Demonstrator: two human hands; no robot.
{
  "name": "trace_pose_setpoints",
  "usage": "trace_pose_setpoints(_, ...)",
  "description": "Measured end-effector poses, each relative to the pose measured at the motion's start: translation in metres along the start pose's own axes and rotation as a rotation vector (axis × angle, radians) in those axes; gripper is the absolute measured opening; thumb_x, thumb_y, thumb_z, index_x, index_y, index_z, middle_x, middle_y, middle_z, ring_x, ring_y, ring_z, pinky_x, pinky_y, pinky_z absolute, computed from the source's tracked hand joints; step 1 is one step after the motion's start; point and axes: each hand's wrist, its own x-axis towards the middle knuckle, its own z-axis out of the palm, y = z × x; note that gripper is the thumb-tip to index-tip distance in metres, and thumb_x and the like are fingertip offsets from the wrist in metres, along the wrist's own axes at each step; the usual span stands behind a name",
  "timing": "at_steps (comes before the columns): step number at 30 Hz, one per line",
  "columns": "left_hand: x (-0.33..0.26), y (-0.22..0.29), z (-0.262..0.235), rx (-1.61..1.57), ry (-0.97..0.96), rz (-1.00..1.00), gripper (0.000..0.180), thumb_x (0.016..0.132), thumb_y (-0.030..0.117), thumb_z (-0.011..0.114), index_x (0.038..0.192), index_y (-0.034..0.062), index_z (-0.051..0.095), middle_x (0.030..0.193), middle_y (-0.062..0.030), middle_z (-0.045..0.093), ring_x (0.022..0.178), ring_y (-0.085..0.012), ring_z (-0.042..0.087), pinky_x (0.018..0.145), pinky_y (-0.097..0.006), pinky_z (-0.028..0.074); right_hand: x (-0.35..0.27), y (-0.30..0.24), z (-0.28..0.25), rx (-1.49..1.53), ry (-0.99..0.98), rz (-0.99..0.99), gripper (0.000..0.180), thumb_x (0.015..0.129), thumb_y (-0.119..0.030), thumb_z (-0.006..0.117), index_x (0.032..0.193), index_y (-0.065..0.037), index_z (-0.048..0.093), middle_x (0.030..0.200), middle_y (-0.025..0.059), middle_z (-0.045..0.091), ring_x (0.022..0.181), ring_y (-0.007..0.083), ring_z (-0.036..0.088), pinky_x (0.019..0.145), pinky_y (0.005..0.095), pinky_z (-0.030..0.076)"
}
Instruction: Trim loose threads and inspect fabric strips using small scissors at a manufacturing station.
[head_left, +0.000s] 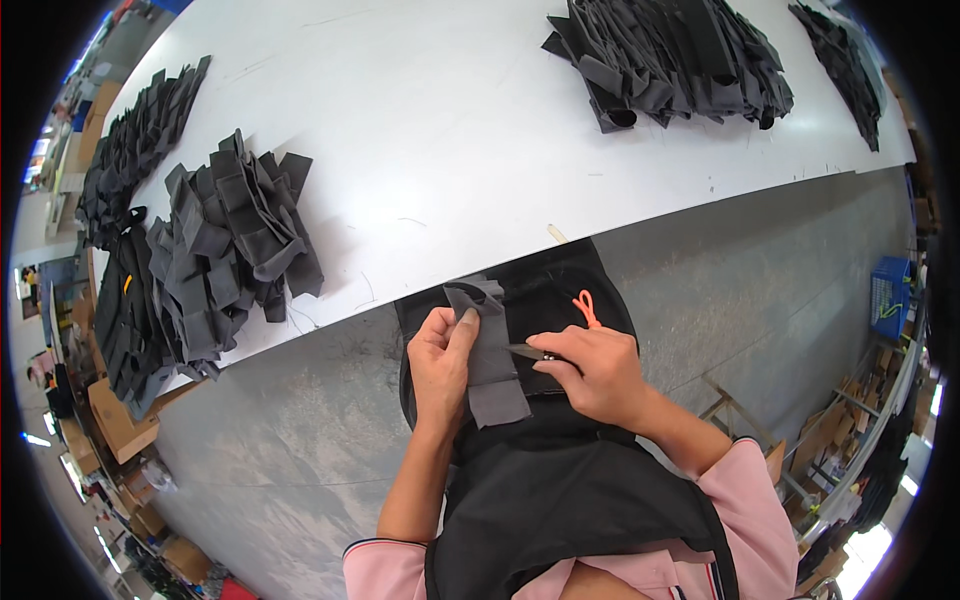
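My left hand (440, 362) pinches the upper part of a dark grey fabric strip (492, 352), thumb on top. The strip hangs down over my black apron (590, 490), with a folded, stitched lower end. In my right hand (600, 372) is a pair of thread snips (527, 351), its metal blades pointing left at the strip's right edge. An orange cord loop (586, 306) sticks up beside the right hand. Whether the blades touch the fabric or a thread, I cannot tell.
A white table (430, 150) lies ahead, its edge just beyond my hands. Piles of grey strips (235, 240) lie at its left, and another heap (680, 65) at the far right. Cardboard boxes (122, 415) stand left; a blue basket (889, 297) is at right.
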Motion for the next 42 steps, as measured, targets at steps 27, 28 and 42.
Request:
trace_pose_setpoints(27, 0.001, -0.002, -0.007, 0.057, -0.102, -0.008, 0.019, 0.089, 0.012, 0.061, 0.072, 0.0073, 0.052, 0.063, 0.0116, 0.040, 0.058, 0.0018, 0.029, 0.050, -0.018, 0.020, 0.015, -0.004, -0.010, 0.109, -0.228, -0.134, 0.028, 0.069, -0.003, 0.071, 0.093, -0.001, 0.057, 0.080, 0.0091, 0.062, 0.067, 0.0260, 0.062, 0.058, 0.0331, 0.047)
trace_pose_setpoints(28, 0.001, -0.003, -0.007, 0.062, -0.102, 0.000, 0.019, 0.089, 0.012, 0.061, 0.073, 0.0071, 0.052, 0.063, 0.0115, 0.040, 0.058, 0.0018, 0.029, 0.051, -0.018, 0.021, 0.015, -0.004, -0.010, 0.105, -0.232, -0.132, 0.028, 0.069, -0.003, 0.071, 0.093, -0.001, 0.057, 0.080, 0.0091, 0.062, 0.067, 0.0260, 0.062, 0.058, 0.0331, 0.047)
trace_pose_setpoints(42, 0.001, -0.004, -0.007, 0.069, -0.112, -0.029, 0.020, 0.089, 0.012, 0.061, 0.072, 0.0076, 0.052, 0.062, 0.0118, 0.039, 0.057, 0.0016, 0.029, 0.050, -0.019, 0.021, 0.011, 0.000, -0.006, 0.122, -0.247, -0.151, 0.028, 0.070, -0.005, 0.071, 0.094, -0.001, 0.057, 0.081, 0.0093, 0.061, 0.070, 0.0268, 0.062, 0.059, 0.0333, 0.049)
